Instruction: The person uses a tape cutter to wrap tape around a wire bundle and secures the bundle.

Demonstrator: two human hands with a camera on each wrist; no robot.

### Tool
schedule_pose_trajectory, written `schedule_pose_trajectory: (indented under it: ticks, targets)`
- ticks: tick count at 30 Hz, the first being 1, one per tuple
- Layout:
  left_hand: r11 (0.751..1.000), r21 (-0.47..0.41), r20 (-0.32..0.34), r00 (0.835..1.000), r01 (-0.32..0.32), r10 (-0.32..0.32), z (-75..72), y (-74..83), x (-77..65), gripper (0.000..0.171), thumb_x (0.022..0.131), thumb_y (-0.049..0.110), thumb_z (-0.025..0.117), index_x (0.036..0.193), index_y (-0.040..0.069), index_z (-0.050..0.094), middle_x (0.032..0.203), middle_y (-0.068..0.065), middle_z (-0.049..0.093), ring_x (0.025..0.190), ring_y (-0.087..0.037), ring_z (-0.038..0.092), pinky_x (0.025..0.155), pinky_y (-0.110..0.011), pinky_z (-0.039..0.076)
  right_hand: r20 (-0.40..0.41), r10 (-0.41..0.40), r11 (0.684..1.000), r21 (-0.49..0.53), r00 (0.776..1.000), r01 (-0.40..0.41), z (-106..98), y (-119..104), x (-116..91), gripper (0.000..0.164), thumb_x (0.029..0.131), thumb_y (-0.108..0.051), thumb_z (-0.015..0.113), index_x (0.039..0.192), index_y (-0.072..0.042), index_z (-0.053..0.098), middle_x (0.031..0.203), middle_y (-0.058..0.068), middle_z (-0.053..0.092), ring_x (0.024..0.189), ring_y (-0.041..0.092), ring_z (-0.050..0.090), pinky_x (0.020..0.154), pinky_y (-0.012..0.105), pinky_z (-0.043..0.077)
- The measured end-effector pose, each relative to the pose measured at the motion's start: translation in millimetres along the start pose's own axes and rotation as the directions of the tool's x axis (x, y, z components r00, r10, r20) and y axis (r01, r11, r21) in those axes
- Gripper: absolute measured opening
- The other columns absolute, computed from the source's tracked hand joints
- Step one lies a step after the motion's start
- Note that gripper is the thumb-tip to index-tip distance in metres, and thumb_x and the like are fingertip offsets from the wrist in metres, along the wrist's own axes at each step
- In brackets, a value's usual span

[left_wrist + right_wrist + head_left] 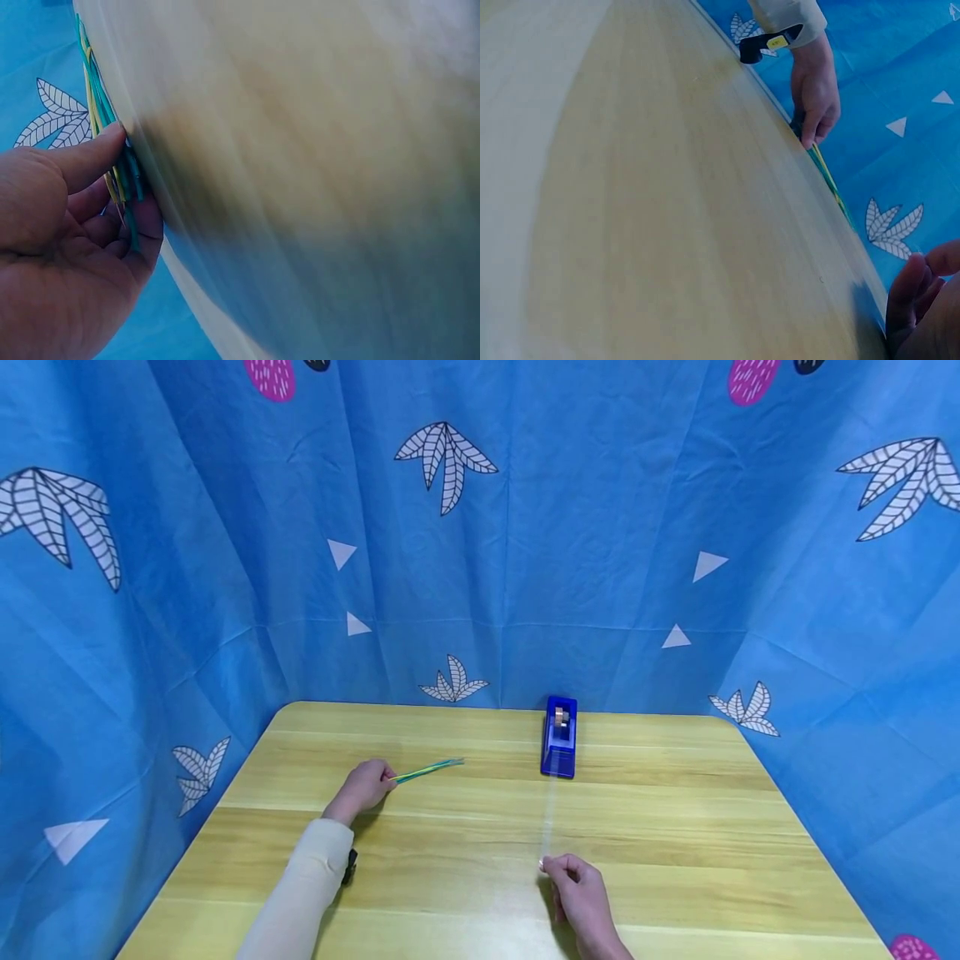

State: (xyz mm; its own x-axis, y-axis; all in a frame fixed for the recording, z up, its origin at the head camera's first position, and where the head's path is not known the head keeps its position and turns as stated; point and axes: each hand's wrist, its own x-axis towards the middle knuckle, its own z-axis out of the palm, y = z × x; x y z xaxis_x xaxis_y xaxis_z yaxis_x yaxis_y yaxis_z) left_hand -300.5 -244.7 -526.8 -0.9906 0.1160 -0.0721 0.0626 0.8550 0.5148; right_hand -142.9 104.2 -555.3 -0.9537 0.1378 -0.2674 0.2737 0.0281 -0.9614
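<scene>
My left hand (367, 783) pinches one end of a bundle of thin green and yellow strands (429, 771) that look like wires. In the left wrist view, the strands (101, 90) pass between thumb and fingers, their near ends uneven. At the front, my right hand (583, 897) pinches the loose end of a clear strip of adhesive tape (550, 818). That strip runs back, stretched, to a blue tape dispenser (559, 760) near the table's far edge. In the right wrist view, the right hand (930, 307) shows only at the lower right corner, thumb and fingertip together.
The pale wooden table (675, 827) has rounded far corners. A blue patterned curtain (585, 543) hangs around its back and both sides. A small black device (349, 867) is worn at the left wrist, by the cream sleeve (300, 877).
</scene>
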Motion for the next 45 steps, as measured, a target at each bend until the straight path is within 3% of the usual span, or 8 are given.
schedule_pose_trajectory:
  ticks: [21,37,45]
  targets:
    - [0.999,-0.043,-0.019,1.000,-0.002,0.002,-6.1,-0.7,-0.5,0.015,0.100,0.007,0.065,0.107,-0.006,0.069,0.094,-0.011,0.066,0.087,-0.023,0.060,0.084,-0.044,0.054,0.003,0.000,1.000,-0.011,1.000,0.000,0.9,1.8,1.7,0.023,0.102,-0.016,0.065,0.099,0.007,0.068,0.060,-0.003,0.049,0.046,0.008,0.042,0.041,0.021,0.040]
    - [0.984,-0.177,-0.044,0.999,0.002,-0.010,-5.8,-1.8,-2.2,0.005,0.096,0.002,0.069,0.099,-0.002,0.067,0.087,-0.009,0.064,0.082,-0.020,0.059,0.074,-0.032,0.048,-0.004,0.002,1.000,-0.009,1.000,-0.002,1.7,3.3,2.1,0.022,0.102,-0.016,0.065,0.096,0.005,0.068,0.060,-0.003,0.049,0.047,0.009,0.042,0.042,0.021,0.040]
    - [0.956,-0.293,-0.025,1.000,-0.006,-0.001,-4.3,-2.7,-6.2,0.009,0.096,-0.002,0.067,0.103,-0.006,0.066,0.085,-0.014,0.066,0.074,-0.019,0.063,0.068,-0.029,0.052,0.000,-0.001,1.000,0.004,1.000,0.001,1.8,1.4,-0.1,0.022,0.102,-0.015,0.064,0.098,0.006,0.068,0.060,-0.003,0.049,0.047,0.009,0.042,0.042,0.021,0.040]
